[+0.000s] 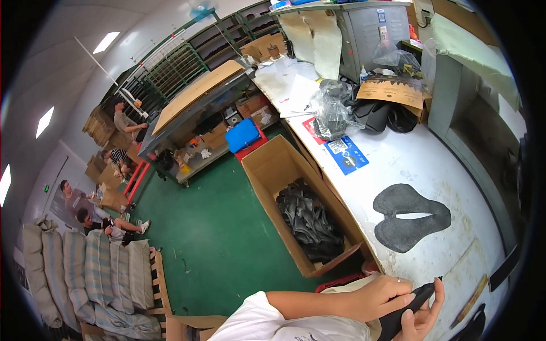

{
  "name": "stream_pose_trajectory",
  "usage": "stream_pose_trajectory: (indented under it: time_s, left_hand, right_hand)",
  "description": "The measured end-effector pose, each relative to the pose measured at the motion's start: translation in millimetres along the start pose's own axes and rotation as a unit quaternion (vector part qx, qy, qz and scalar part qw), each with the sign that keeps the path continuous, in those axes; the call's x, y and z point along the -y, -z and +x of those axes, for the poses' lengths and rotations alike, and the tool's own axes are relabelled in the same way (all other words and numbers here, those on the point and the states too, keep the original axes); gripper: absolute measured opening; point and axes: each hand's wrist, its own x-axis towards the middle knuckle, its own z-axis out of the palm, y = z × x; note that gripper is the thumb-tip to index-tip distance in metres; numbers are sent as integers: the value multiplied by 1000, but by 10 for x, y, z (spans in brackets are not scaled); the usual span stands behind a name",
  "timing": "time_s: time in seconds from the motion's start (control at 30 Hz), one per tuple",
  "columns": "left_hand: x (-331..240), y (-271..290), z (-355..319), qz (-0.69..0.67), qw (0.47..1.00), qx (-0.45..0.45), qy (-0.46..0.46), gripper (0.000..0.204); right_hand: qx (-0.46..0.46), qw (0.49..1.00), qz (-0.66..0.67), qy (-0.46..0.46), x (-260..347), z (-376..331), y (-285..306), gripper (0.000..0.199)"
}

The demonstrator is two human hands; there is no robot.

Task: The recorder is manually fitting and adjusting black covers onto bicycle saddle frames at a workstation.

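Note:
Close to my body at the lower right, my left hand [382,296] and my right hand [425,316] both grip a black piece [402,314] that looks like a bicycle saddle cover, its narrow end pointing up and to the right. The left fingers wrap over its top. Thumb and fingers of the right hand pinch it from the other side. My body and hands hide its lower part. Farther up on the white table [392,170] lies a flat dark grey saddle-shaped pad [406,241] with a slot in its middle, apart from both hands.
Left of the table stands a cardboard box [267,170] of black pieces. A wooden-handled tool [470,301] lies at the right edge. Plastic-wrapped black items [335,108] sit at the back. Stacked sacks [102,267] and several people are off to the left.

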Motion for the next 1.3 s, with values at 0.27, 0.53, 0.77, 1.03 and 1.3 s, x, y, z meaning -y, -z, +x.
stream_pose_trajectory:
  time_s: [0.27,0.53,0.77,1.03,1.3]
  left_hand:
    - [125,-116,82,-112,994,1,-11,39]
    - [116,-161,190,-105,994,13,-18,37]
    - [68,-230,251,-77,996,51,7,39]
    - [149,-324,284,-240,969,34,53,30]
    - [116,-464,169,-47,993,13,-105,45]
  right_hand:
    - [6,999,39,-9,148,-41,-12,85]
    - [-18,998,37,47,103,-46,131,85]
    - [-89,989,4,120,123,-67,145,78]
    - [-73,985,135,83,185,-9,9,70]
    - [-28,981,189,23,243,75,147,68]
